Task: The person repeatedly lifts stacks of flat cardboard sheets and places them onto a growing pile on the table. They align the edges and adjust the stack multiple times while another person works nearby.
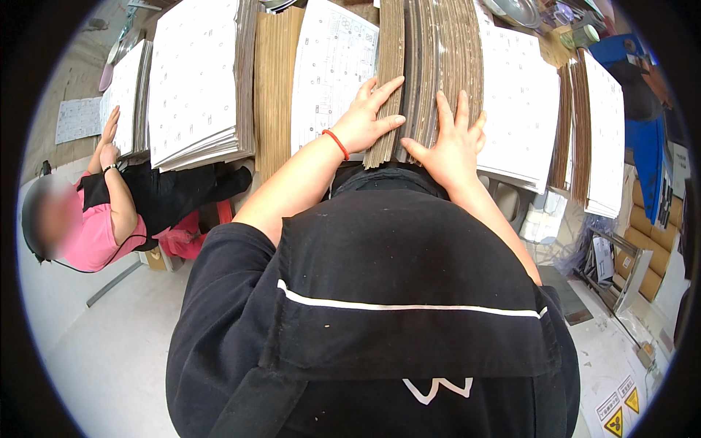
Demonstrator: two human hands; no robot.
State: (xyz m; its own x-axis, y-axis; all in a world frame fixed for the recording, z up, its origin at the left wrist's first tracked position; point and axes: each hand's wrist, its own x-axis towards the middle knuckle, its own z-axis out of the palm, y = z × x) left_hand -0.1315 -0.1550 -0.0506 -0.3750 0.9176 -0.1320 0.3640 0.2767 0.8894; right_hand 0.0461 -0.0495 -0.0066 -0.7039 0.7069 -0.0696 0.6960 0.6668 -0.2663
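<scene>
Hands work an upright row of brown corrugated cardboard sheets [423, 66] at the worktop's near edge: left hand [365, 120] lies flat, fingers spread, on one bundle; right hand [453, 142] lies open against the neighbouring one. Apparently squaring or parting bundles; next comes an edge grip. White printed sheets [193, 80] flank them.

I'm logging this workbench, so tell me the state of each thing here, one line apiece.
left hand: open, flat on the cardboard stack
right hand: open, fingers spread on the cardboard stack
cardboard stack: sheets on edge, packed together
printed sheets: lying flat beside the stack
left pile: stacked, printed side up
co-worker's hand: raised against a far pile
wristband: on the left wrist
</scene>
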